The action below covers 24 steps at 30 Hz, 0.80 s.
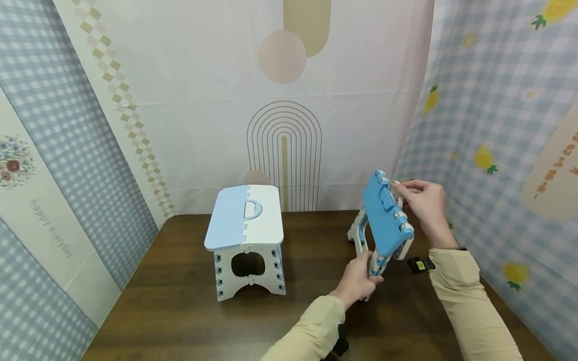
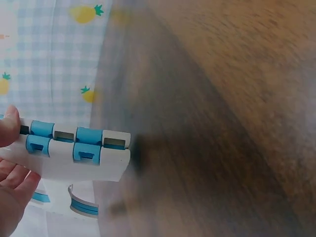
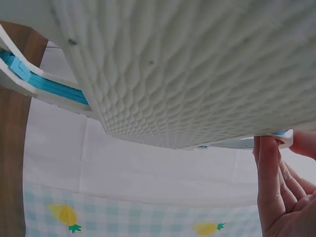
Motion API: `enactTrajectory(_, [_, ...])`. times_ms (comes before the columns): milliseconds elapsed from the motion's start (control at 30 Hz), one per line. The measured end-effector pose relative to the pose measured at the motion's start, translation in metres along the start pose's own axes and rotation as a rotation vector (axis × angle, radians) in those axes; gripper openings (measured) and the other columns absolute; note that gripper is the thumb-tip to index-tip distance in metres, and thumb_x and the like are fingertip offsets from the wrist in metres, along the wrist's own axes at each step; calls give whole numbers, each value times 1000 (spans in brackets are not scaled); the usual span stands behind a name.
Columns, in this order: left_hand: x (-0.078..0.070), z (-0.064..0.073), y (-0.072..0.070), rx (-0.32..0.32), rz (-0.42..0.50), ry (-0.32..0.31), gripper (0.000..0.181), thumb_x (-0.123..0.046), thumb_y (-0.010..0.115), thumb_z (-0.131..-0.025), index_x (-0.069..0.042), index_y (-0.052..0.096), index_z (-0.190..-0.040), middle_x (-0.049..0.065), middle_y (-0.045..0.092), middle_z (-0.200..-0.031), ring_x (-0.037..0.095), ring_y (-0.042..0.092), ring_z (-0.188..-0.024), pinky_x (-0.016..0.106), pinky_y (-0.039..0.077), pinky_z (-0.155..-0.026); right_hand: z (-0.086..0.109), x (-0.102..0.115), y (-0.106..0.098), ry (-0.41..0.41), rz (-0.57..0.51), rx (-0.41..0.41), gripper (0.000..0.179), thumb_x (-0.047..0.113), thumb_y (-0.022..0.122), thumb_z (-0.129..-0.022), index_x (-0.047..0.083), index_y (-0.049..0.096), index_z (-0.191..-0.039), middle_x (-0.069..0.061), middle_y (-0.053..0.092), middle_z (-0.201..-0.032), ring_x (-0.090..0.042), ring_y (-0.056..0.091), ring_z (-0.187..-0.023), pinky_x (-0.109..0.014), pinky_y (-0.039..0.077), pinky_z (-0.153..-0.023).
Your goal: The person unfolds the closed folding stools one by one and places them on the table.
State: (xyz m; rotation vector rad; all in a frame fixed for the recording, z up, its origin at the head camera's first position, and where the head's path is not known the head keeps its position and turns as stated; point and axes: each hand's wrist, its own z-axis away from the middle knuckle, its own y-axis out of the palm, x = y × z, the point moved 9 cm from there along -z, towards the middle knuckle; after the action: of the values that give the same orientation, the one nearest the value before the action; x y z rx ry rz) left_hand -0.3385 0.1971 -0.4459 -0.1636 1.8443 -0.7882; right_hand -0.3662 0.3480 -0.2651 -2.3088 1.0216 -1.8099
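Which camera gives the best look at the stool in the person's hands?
The head view: it shows most of the partly folded stool, seat and legs together. The left wrist view shows mainly a blue-and-white jointed edge; the right wrist view, mainly a bumpy white panel.

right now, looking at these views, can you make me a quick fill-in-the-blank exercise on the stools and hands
1. The unfolded stool has a seat half white, half light ____.
2. In the head view, it stands to the ____ of the partly folded stool.
3. The left hand and right hand are in that view's ____ half.
4. That view shows ____ stools altogether.

Missing words: blue; left; right; two.
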Motion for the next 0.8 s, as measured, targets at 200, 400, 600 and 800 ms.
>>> enactTrajectory(200, [2,-1,0,6,16,6,49,-18,75,-85,-14,53,-128,-1,66,-106,3,61,-86,18,52,-71,-3,-1,4,-6,-5,-14,44,36,66,-91,-4,69,-109,30,57,-55,1,58,-51,-20,53,-52])
enactTrajectory(400, [0,2,4,-20,8,41,46,-19,74,-86,-13,53,-126,0,68,-106,2,62,-87,16,51,-72,-2,0,4,-80,51,-30,43,37,65,-91,-3,71,-105,31,57,-56,3,58,-52,-19,52,-52])
enactTrajectory(600, [0,4,3,-55,0,66,45,-19,75,-86,-12,53,-125,1,68,-107,2,63,-88,15,51,-74,-1,6,4,-128,163,-29,44,41,63,-92,-1,72,-104,-4,74,-74,-3,60,-53,-20,50,-50])
enactTrajectory(800, [5,4,3,-71,38,74,46,-17,74,-86,-12,53,-126,1,68,-107,1,61,-86,15,51,-73,1,13,11,-179,236,-20,44,41,60,-94,-1,70,-105,-22,73,-87,-7,58,-51,-22,47,-47])
